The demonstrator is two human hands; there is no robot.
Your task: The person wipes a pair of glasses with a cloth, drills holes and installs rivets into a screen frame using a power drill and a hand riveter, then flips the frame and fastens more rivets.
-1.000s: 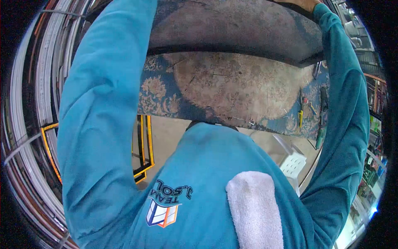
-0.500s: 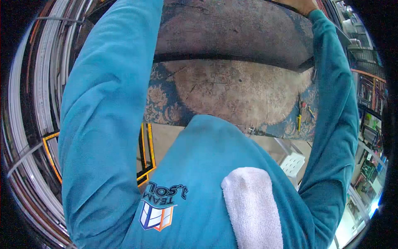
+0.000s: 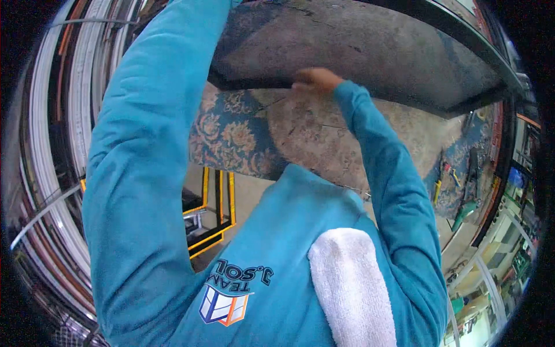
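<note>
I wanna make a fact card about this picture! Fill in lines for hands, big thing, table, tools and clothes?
Left hand: out of view
Right hand: blurred, at the near edge of the big screen; grip unclear
Big thing: dark see-through screen with a black border
Table: blue and tan flowery cover, partly under the screen
Tools: a yellow one and a green one, to the right
Clothes: blue shirt with long sleeves; white towel over the front
</note>
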